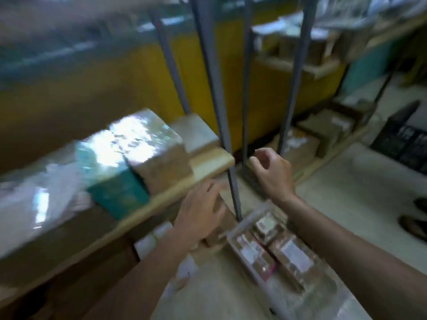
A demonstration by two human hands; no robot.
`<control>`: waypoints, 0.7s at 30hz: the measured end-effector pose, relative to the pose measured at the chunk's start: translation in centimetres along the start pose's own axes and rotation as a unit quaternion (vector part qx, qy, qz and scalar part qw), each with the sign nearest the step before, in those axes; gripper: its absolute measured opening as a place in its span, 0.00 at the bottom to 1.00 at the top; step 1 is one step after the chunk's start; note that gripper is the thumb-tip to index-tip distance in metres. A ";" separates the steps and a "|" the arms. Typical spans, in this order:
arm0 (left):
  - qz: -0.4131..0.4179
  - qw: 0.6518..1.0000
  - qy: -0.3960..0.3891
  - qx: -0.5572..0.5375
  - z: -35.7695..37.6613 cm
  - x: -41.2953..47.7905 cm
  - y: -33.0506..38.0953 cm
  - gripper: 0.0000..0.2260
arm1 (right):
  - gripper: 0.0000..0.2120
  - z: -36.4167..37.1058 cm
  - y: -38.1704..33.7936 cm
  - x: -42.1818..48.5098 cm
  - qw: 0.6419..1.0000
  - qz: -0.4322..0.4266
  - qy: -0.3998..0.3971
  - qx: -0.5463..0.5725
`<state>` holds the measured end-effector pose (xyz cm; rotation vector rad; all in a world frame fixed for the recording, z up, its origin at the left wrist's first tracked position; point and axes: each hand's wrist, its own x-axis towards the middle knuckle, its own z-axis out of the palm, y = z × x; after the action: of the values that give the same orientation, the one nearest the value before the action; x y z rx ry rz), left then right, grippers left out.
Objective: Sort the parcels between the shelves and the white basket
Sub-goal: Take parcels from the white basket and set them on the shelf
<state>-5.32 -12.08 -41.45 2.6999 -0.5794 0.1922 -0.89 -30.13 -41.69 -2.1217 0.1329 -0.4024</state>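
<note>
The frame is motion-blurred. A white basket (pixel 233 239) stands on the floor at lower centre, holding several brown parcels with white labels (pixel 293 252). My left hand (pixel 198 215) hovers with fingers spread over a brown parcel (pixel 218 236) beside the basket's left rim; whether it touches is unclear. My right hand (pixel 272 172) is raised above the floor near a grey shelf post (pixel 233 181), fingers curled loosely, holding nothing. On the wooden shelf (pixel 208 167) at left sit taped parcels, one shiny with teal (pixel 120 158), one brown (pixel 166 167).
More brown parcels (pixel 323 130) lie on the low shelf at right and on the upper right shelf (pixel 298 49). Grey posts (pixel 298 72) rise between the shelf bays. A black crate (pixel 404 139) and sandals (pixel 413 225) are on the floor at right.
</note>
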 end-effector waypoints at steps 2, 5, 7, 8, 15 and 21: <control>-0.003 0.999 0.044 0.022 -7.0 -2.3 0.7 0.17 | 0.13 -1.6 -7.7 -0.6 0.998 -0.064 0.010 0.002; -0.006 0.992 0.113 0.060 -19.3 -5.9 1.1 0.17 | 0.11 -3.9 -20.9 -1.9 0.986 -0.164 0.010 0.008; -0.020 0.984 0.162 0.070 -25.2 -6.6 1.5 0.16 | 0.12 -4.8 -26.7 -1.7 0.979 -0.204 0.001 0.018; -0.023 0.976 0.202 0.075 -28.7 -7.1 1.7 0.17 | 0.13 -5.2 -30.5 -1.7 0.971 -0.236 -0.001 0.030; -0.105 0.908 0.368 0.168 -47.8 -18.0 0.6 0.15 | 0.19 -3.0 -51.7 -7.6 0.917 -0.391 -0.039 0.064; -0.235 0.881 0.372 0.175 -52.4 -29.4 -6.2 0.16 | 0.17 5.1 -59.5 -14.9 0.872 -0.466 -0.132 0.064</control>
<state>-32.24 24.18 -1.25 2.6773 0.3712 1.2185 -16.82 10.54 1.70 -1.9571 -1.0869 -0.6383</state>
